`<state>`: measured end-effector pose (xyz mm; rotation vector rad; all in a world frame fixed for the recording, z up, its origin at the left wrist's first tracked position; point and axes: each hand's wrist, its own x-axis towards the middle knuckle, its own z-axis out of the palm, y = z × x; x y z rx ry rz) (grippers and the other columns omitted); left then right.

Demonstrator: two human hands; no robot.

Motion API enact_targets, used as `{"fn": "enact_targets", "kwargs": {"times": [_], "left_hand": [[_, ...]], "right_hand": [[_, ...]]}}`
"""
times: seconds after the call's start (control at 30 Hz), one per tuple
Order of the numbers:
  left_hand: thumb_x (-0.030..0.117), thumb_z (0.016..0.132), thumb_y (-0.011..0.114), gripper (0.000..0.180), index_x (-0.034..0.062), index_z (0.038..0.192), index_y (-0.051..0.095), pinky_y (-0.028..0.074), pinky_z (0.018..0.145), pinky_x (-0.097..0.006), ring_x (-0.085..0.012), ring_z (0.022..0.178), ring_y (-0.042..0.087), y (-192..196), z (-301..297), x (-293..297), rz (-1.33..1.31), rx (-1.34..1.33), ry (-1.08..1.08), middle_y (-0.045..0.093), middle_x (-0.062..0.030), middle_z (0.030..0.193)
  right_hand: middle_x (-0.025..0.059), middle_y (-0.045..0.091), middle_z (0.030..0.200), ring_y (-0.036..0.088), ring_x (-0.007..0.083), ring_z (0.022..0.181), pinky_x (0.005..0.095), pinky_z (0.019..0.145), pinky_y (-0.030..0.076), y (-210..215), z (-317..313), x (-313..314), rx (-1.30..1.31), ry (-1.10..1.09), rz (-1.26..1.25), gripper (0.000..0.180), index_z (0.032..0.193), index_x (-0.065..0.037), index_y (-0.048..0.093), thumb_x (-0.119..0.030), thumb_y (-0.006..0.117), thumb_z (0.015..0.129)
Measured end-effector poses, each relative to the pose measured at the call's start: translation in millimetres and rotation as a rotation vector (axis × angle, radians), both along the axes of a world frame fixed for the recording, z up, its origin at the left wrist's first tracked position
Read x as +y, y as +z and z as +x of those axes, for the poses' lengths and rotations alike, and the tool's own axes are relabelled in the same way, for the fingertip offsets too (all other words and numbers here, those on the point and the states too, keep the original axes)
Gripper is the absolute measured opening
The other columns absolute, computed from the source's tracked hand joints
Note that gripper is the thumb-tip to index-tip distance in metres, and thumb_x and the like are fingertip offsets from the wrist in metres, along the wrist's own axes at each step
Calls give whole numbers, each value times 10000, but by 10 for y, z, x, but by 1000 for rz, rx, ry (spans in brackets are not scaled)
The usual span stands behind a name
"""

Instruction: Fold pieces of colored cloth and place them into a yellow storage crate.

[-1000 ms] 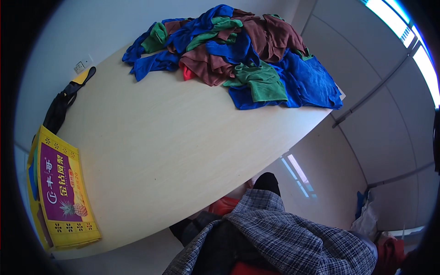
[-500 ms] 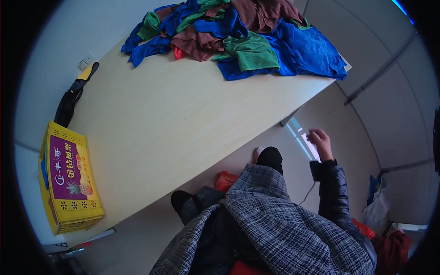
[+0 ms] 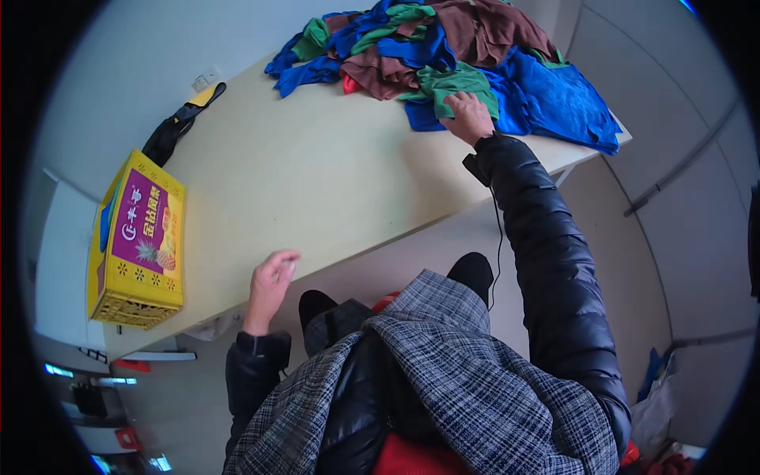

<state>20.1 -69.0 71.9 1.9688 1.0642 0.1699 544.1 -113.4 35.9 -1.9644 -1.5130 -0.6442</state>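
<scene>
A heap of crumpled blue, brown and green cloths lies along the far side of the pale table (image 3: pixel 317 190). At its front my right hand (image 3: pixel 469 120) is on a green cloth (image 3: pixel 443 83), fingers bent down and closed on its near part; the fingertips are partly hidden. A blue cloth (image 3: pixel 425 116) shows under the green one, and a larger blue cloth (image 3: pixel 562 99) spreads to the right. My left hand (image 3: pixel 271 286) hovers by the near table edge, fingers loosely bent and a little apart, holding nothing that I can see.
On the left end of the table stands a yellow and purple fruit box (image 3: pixel 150 222) with a pineapple picture. Behind it lies a black strapped item (image 3: pixel 170 131) near a wall socket (image 3: pixel 207 77). A thin cable (image 3: pixel 498 253) hangs from my right wrist. White panels (image 3: pixel 673 119) rise at the right.
My right hand has moved from beside the table, up and left, onto the green cloth. My left hand has come into view at the near edge. The whole view has shifted somewhat.
</scene>
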Motion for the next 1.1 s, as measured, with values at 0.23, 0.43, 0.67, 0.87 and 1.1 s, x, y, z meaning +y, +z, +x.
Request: {"fn": "enact_targets", "kwargs": {"times": [0.23,0.43,0.67,0.87,1.1], "left_hand": [[256,873,688,555,92,1375,515,292,1153,-443,-311,1393,398,-870,207,214,872,109,-213,459,-150,1474],[304,866,692,607,141,1415,491,194,1183,-495,-319,1455,293,-911,302,307,718,70,-263,374,-121,1547],[266,864,696,607,153,1423,486,179,1181,-505,-311,1469,272,-845,350,286,706,179,-191,368,-120,1553],[103,896,641,525,51,1400,502,388,1071,-362,-238,1288,511,-825,378,298,444,-313,-144,557,-107,1391],[39,918,587,400,6,1315,553,492,937,-306,-171,1089,620,-777,277,750,102,-401,17,629,-72,1234]], "right_hand": [[97,657,1075,608,368,1078,497,869,521,-283,196,315,146,-258,-209,306,1064,-151,690,-324,695,813],[176,684,1017,644,389,990,478,831,522,-324,372,424,483,-221,-112,239,1011,-107,695,-251,588,852],[170,697,929,661,311,847,421,768,521,17,-1330,346,603,426,-167,268,1052,-60,678,-246,632,865],[125,696,872,631,152,784,328,751,516,-325,-2820,-142,967,732,-302,260,1096,7,650,-169,663,905],[134,694,888,680,199,811,351,749,530,-497,-3222,-666,1118,933,-431,218,1065,-15,646,-188,650,933]]}}
